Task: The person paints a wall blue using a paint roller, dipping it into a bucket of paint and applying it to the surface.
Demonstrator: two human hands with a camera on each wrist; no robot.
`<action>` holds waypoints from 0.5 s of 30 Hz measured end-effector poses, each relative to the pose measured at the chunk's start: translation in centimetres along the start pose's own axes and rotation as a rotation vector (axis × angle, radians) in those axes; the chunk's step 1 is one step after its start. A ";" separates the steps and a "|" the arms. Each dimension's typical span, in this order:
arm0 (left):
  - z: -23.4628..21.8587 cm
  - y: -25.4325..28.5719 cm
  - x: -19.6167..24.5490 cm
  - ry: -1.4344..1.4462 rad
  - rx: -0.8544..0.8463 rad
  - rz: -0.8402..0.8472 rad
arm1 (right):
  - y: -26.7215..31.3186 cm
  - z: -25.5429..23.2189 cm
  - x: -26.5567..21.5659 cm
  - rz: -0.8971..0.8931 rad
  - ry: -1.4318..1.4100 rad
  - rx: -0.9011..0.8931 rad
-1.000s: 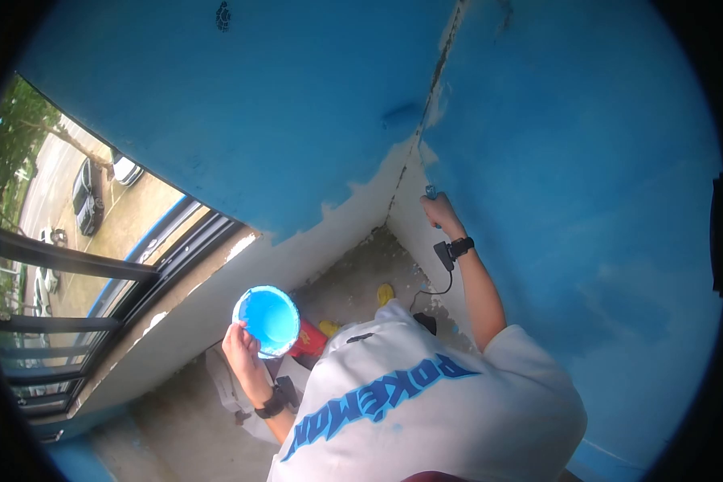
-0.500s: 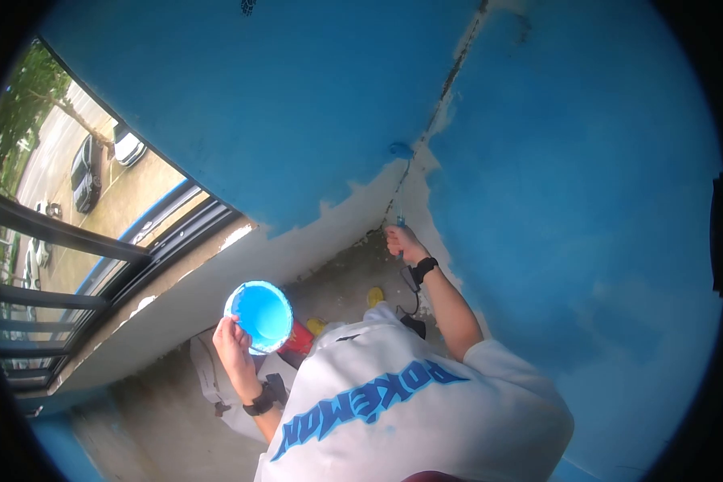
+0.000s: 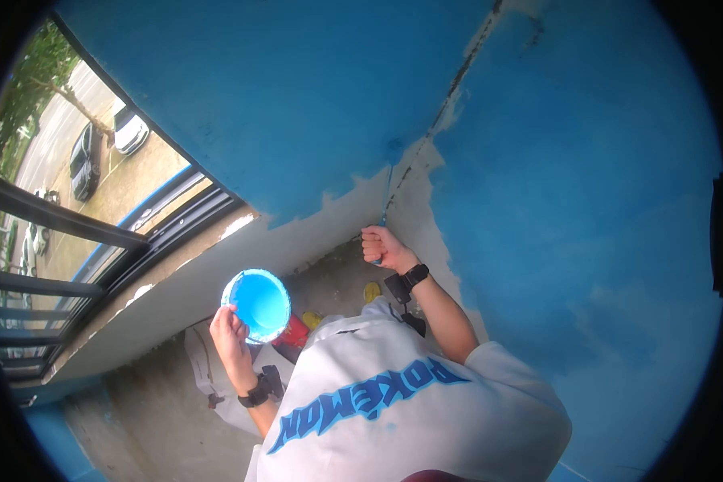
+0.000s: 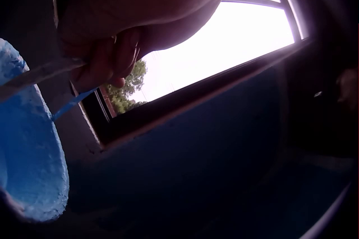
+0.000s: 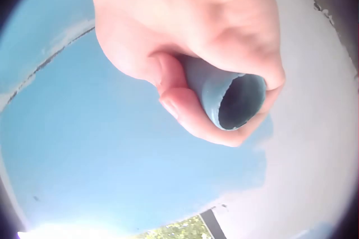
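My left hand (image 3: 230, 337) grips the handle (image 4: 47, 73) of a small paint bucket (image 3: 257, 299), whose inside and rim are coated in light blue paint. The bucket hangs tilted in front of my left side, its mouth facing up toward the head camera. My right hand (image 3: 386, 247) is wrapped around the hollow blue-grey grip (image 5: 213, 93) of a paint roller. From the fist a thin rod (image 3: 389, 193) runs up to the dark blue roller head (image 3: 394, 148), which overlaps the left wall near the corner, just above the ragged lower edge of the blue paint.
Blue walls (image 3: 554, 201) meet at a cracked corner seam (image 3: 450, 96). Bare white wall (image 3: 329, 221) runs along the bottom. A barred window (image 3: 80, 233) opens on the left, with parked cars outside. A red container (image 3: 293, 331) and a whitish bag-like item (image 3: 209, 369) are on the floor.
My right hand has moved left from the right wall, bringing the roller across the corner to the left wall. The bucket stays in my left hand, shifting slightly left in view.
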State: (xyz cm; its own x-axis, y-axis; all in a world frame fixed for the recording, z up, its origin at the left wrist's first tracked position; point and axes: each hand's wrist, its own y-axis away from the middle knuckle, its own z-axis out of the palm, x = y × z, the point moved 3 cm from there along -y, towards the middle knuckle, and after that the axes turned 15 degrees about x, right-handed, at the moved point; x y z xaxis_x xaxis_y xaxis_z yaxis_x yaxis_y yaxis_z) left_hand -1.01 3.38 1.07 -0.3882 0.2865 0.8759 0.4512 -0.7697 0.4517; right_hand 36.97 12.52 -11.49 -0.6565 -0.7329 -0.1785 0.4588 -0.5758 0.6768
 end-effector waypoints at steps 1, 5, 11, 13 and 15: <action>-0.1 0.0 0.1 0.001 0.004 -0.001 | 0.2 0.5 -1.0 -0.014 -0.065 0.006; -0.3 0.8 0.5 0.014 0.012 0.006 | 1.0 2.0 -5.5 -0.057 -0.314 -0.113; -1.8 -0.1 -0.4 0.028 0.030 -0.011 | 0.9 4.5 -1.3 0.055 -0.268 -0.137; -1.9 0.0 -0.1 0.035 0.028 -0.011 | 1.0 5.3 -0.9 0.054 -0.259 -0.178; -1.7 0.4 0.4 0.038 0.040 0.002 | 0.5 4.6 -3.1 0.058 -0.315 -0.177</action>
State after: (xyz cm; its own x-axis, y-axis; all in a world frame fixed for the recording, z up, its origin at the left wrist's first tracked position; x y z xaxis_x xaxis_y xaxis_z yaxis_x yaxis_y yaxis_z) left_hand -2.37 2.24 1.29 -0.4173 0.2622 0.8701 0.4833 -0.7468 0.4569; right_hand 36.49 16.20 -7.33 -0.7659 -0.6345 0.1037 0.5789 -0.6105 0.5406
